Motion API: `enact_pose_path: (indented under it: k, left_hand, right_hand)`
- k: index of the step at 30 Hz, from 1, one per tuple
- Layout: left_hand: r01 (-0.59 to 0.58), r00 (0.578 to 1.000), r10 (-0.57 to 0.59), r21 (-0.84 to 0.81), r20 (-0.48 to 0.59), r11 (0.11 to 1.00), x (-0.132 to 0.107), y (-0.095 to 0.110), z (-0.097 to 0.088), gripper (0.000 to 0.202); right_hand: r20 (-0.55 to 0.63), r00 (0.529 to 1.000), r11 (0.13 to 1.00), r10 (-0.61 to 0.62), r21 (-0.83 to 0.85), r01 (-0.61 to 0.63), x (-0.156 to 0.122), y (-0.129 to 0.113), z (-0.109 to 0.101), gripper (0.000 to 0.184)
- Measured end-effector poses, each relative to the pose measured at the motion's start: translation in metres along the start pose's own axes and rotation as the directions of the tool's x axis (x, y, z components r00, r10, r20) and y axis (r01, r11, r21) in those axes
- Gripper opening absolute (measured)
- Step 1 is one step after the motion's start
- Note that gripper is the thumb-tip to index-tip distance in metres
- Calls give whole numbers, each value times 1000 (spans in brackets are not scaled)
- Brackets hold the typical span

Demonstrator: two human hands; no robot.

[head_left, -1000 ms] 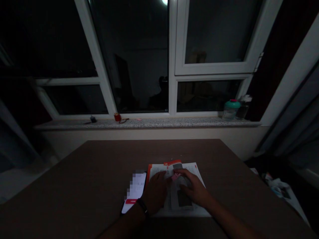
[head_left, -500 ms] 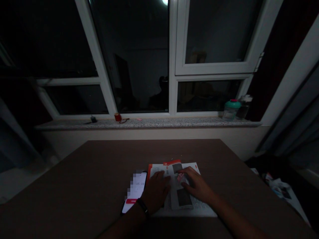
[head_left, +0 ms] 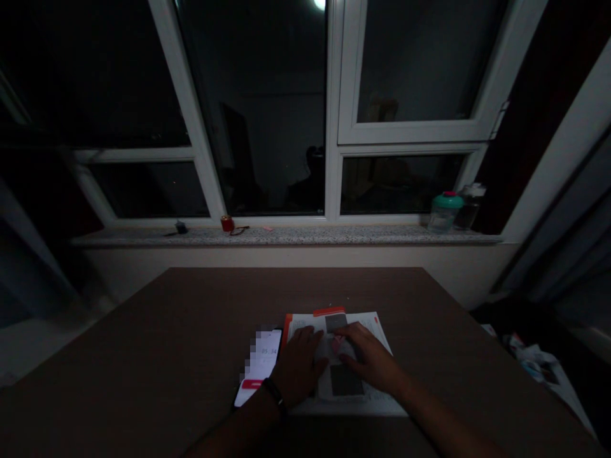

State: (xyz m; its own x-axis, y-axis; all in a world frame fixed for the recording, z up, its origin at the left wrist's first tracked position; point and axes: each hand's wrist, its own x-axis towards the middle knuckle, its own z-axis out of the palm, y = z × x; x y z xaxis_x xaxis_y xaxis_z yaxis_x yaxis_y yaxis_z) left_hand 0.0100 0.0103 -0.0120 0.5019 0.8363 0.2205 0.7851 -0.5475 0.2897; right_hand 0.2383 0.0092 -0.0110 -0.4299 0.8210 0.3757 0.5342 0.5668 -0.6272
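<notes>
My left hand (head_left: 298, 367) lies flat, fingers stretched, on the left part of a white printed sheet with an orange edge (head_left: 377, 327) on the brown table (head_left: 191, 331). My right hand (head_left: 367, 357) rests beside it with fingers curled over a small pink thing (head_left: 337, 345), pressing on a grey-and-white card (head_left: 342, 381) that lies on the sheet. A lit phone (head_left: 260, 369) lies just left of my left wrist, which wears a dark band.
A stone window sill runs behind the table, with a teal-lidded jar (head_left: 443, 210), a bottle (head_left: 468, 205), a small red object (head_left: 226, 223) and a dark small item (head_left: 180, 227). Dark window panes above. Clutter lies on the floor at right (head_left: 529, 362).
The view shifted slightly. My right hand slid a little down and left over the card; the pink thing is now mostly covered by its fingers. The left hand stays flat.
</notes>
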Motion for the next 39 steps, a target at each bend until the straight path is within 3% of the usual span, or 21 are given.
enact_pose_path:
  k: [12, 39]
  left_hand:
    - [17, 1000, -18, 37, 20, 999, -1, -2, 1, 51]
    - [42, 998, -42, 11, 44, 999, 1, 1, -3, 52]
  right_hand:
    - [-53, 998, 1000, -23, -2, 23, -1, 11, -7, 41]
    - [-20, 1000, 999, -13, -42, 12, 0, 13, -2, 46]
